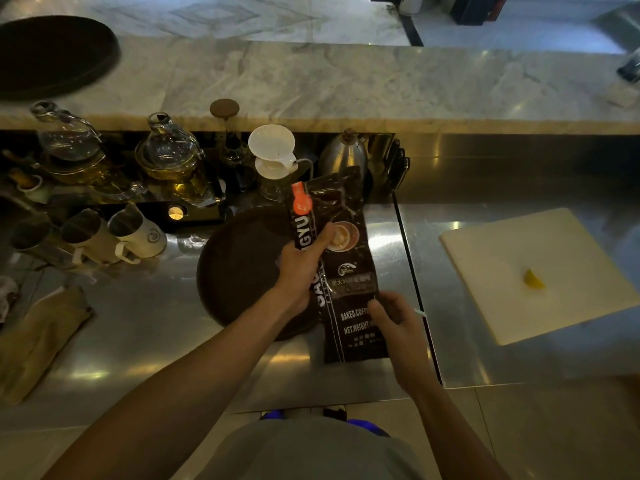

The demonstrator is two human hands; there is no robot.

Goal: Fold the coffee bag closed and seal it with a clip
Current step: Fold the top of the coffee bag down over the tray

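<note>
A tall dark brown coffee bag (349, 271) with white lettering and a coffee-cup picture stands on the steel counter, its crumpled top leaning toward the kettle. My left hand (301, 268) grips the bag's left side around the middle, thumb on the front. My right hand (398, 327) holds the bag's lower right edge. An orange patch (300, 201) shows at the bag's upper left corner; I cannot tell whether it is a clip or print. A thin white strip (419, 312) pokes out past my right hand.
A round dark tray (239, 271) lies under and left of the bag. Behind stand a white dripper (273, 150), a steel kettle (344, 157) and glass teapots (169, 157). Cups (135, 230) sit left; a white cutting board (540, 271) with a lemon wedge (533, 279) lies right.
</note>
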